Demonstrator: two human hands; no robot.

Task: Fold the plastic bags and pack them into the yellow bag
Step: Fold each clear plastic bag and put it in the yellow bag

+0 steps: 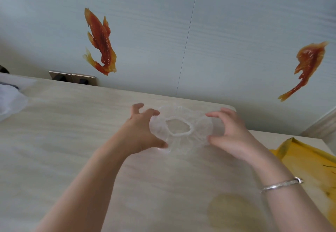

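We judge the folding barely begun: the plastic bag, a round elastic-rimmed cover, lies unfolded on the table, opening facing up, slightly wider left to right. Our left hand and right hand pinch its opposite edges. The yellow bag waits right of it; nothing visibly packed.

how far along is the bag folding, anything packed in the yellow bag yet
Early on, by the look of it. Done: nothing folded shows, and the yellow bag at the table's right edge lies flat; its inside is not visible. In hand: the left hand and right hand pinch opposite sides of a clear elastic-rimmed plastic cover, spread unfolded. Left: folding it, plus more white plastic at far left, then packing.
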